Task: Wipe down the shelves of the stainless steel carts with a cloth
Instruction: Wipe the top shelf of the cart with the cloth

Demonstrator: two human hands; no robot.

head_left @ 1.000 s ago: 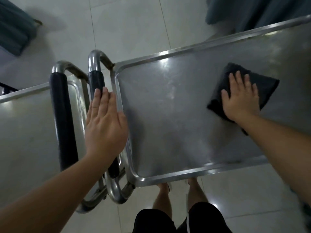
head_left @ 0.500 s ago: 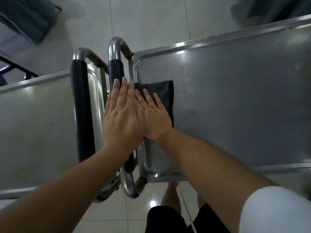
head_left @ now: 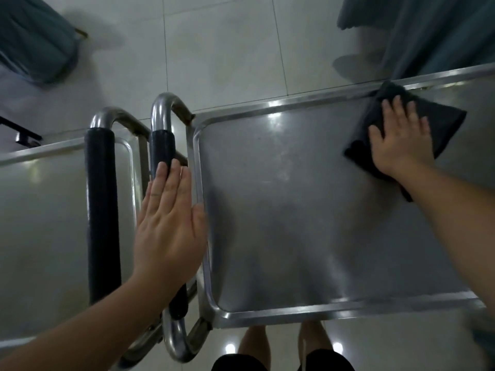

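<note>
Head view, looking straight down. Right hand at upper right of the frame, laid flat with fingers spread, palm pressing on the black folded cloth; not closed round the cloth, only bearing down on it. Cloth lying on the top shelf of the right-hand stainless steel cart, far corner touching the raised far rim. Right forearm stretched in from the lower right edge, crossing above the shelf.

Left hand at centre left, held open and flat, fingers together and pointing away, grasping nothing. Fingertips over the black padded handle of the right-hand cart, thumb edge just beside the shelf's left rim. Left forearm entering from the lower left corner.

Second stainless steel cart at left, with its own black padded handle just beside the first. Pale tiled floor beyond, bare feet at bottom centre.
</note>
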